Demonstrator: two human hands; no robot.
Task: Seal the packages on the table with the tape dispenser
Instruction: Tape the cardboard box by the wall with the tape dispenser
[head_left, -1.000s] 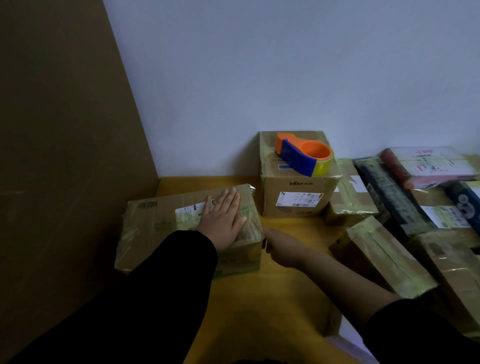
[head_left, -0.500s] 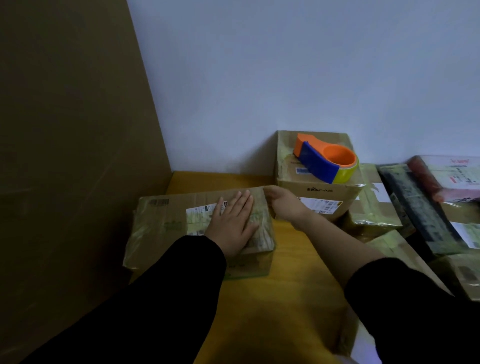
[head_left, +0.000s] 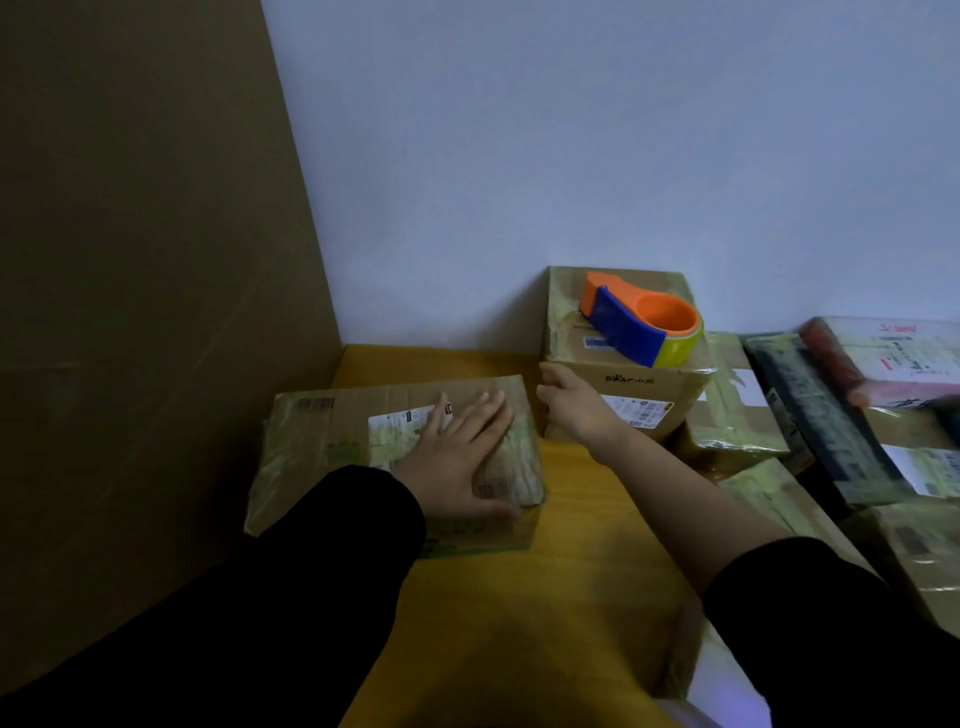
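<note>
A flat cardboard package (head_left: 332, 441), wrapped in tape, lies on the yellow table (head_left: 587, 545) at the left. My left hand (head_left: 462, 457) rests flat on its top with fingers spread. My right hand (head_left: 571, 405) reaches past that package's far right corner and touches the lower left front corner of a taller cardboard box (head_left: 639, 389) by the wall. I cannot tell whether it grips anything. An orange and blue tape dispenser (head_left: 639, 322) with a yellowish tape roll lies on top of that taller box.
Several more taped packages (head_left: 737, 421) and dark and pink parcels (head_left: 883, 364) crowd the table's right side. A large brown board (head_left: 145, 312) stands along the left. A pale wall (head_left: 571, 145) closes the back.
My right hand has moved from the near right side of the flat package up to the taller box's front corner. My left hand has stayed flat on the package.
</note>
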